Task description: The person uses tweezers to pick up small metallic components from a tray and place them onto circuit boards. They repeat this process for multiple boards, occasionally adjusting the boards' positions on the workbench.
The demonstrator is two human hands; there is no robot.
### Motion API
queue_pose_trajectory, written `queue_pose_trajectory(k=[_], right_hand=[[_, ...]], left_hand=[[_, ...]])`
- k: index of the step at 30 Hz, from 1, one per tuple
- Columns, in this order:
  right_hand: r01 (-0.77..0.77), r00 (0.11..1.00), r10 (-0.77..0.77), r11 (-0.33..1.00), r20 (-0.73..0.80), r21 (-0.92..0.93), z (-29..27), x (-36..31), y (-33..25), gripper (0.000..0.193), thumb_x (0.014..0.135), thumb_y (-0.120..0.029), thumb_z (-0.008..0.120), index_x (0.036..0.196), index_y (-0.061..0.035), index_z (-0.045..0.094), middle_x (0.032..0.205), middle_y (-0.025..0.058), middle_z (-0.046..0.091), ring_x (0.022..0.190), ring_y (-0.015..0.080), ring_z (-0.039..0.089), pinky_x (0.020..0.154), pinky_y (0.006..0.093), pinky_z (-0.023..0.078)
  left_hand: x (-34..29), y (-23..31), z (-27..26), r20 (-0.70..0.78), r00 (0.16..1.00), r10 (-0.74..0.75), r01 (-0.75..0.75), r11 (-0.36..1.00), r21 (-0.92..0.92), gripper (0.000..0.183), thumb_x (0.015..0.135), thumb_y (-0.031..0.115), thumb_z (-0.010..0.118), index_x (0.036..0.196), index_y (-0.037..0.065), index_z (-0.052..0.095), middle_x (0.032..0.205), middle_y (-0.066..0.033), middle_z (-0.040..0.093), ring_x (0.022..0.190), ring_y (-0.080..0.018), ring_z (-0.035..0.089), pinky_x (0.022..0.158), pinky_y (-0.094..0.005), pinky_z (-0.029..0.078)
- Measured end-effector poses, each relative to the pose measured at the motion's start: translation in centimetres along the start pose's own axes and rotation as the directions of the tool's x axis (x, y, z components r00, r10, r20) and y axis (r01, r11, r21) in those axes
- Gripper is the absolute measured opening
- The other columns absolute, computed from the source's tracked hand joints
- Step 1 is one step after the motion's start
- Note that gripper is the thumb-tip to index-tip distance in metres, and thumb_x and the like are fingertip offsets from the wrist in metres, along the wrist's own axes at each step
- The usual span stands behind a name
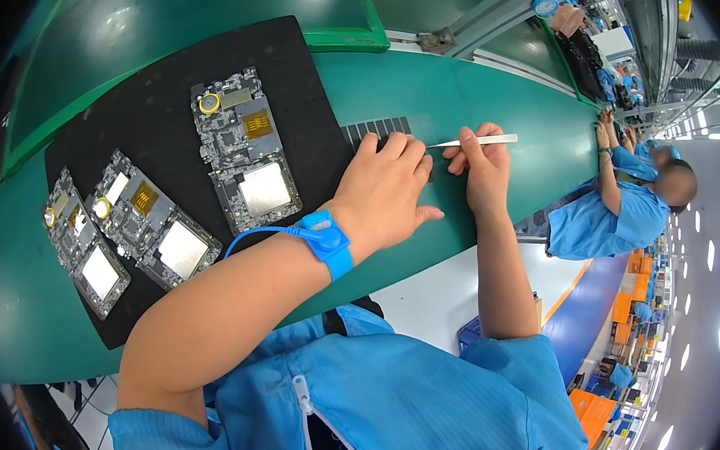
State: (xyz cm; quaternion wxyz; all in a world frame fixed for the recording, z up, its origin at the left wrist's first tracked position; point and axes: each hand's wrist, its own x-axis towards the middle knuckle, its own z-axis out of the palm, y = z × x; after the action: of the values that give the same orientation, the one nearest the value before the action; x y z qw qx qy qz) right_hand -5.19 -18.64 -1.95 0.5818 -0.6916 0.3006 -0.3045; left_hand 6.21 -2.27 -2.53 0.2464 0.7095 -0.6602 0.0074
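Observation:
My right hand (487,169) is closed around white-handled tweezers (496,140), their thin tip pointing left toward my other hand. My left hand (386,189) lies with its fingers stretched over a clear sheet carrying rows of dark strips (376,131), its thumb apart. A blue wrist strap (325,241) with a blue cord circles my left wrist. On the black mat (160,74) to the left lie three circuit boards: an upper one (243,148), a lower middle one (154,217) and a far-left one (84,241). Whether the tweezers grip anything is too small to tell.
The mat rests on a green tabletop (545,130). Green-framed panels (198,26) and a metal rail (499,20) run along the far side. At the right, a person in a blue shirt (610,215) works at the same bench line. A blue basket (470,331) is below the table edge.

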Motion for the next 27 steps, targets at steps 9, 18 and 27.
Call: queue_pose_trajectory(k=[9, 18, 27], right_hand=[[0.154, 0.985, -0.122, 0.939, -0.122, 0.308, 3.8, -1.2, -2.4, 0.013, 0.093, -0.012, 0.057, 0.086, -0.0077, 0.048, 0.068, 0.0111, 0.061, 0.047, 0.0102, 0.051, 0.042, 0.0198, 0.035], [-0.246, 0.882, 0.059, 0.903, 0.468, 0.351, 23.9, -7.9, -9.0, 0.018, 0.092, -0.016, 0.059, 0.086, -0.0068, 0.044, 0.063, 0.0139, 0.063, 0.041, 0.0091, 0.050, 0.039, 0.0191, 0.038], [-0.296, 0.831, 0.104, 0.915, 0.546, 0.276, 33.7, -13.3, -9.1, 0.023, 0.091, -0.008, 0.060, 0.093, -0.0031, 0.038, 0.077, 0.0096, 0.059, 0.063, 0.0112, 0.065, 0.042, 0.0173, 0.047]], left_hand=[[-2.6, 0.8, -2.4, -0.016, 1.000, 0.004, -0.004, 1.000, -0.007, 0.063, 0.076, 0.049, 0.064, 0.116, 0.001, 0.058, 0.118, -0.0174, 0.052, 0.114, -0.0286, 0.045, 0.091, -0.0394, 0.038], [-23.8, -0.4, -14.6, -0.382, 0.812, -0.442, 0.517, 0.848, 0.118, 0.047, 0.070, 0.017, 0.072, 0.110, -0.004, 0.060, 0.114, -0.0189, 0.056, 0.106, -0.0355, 0.054, 0.086, -0.0440, 0.043], [-28.6, -4.2, -14.2, -0.444, 0.695, -0.566, 0.666, 0.740, 0.099, 0.046, 0.073, 0.020, 0.074, 0.112, -0.001, 0.062, 0.114, -0.0212, 0.055, 0.104, -0.0405, 0.053, 0.086, -0.0447, 0.047]])
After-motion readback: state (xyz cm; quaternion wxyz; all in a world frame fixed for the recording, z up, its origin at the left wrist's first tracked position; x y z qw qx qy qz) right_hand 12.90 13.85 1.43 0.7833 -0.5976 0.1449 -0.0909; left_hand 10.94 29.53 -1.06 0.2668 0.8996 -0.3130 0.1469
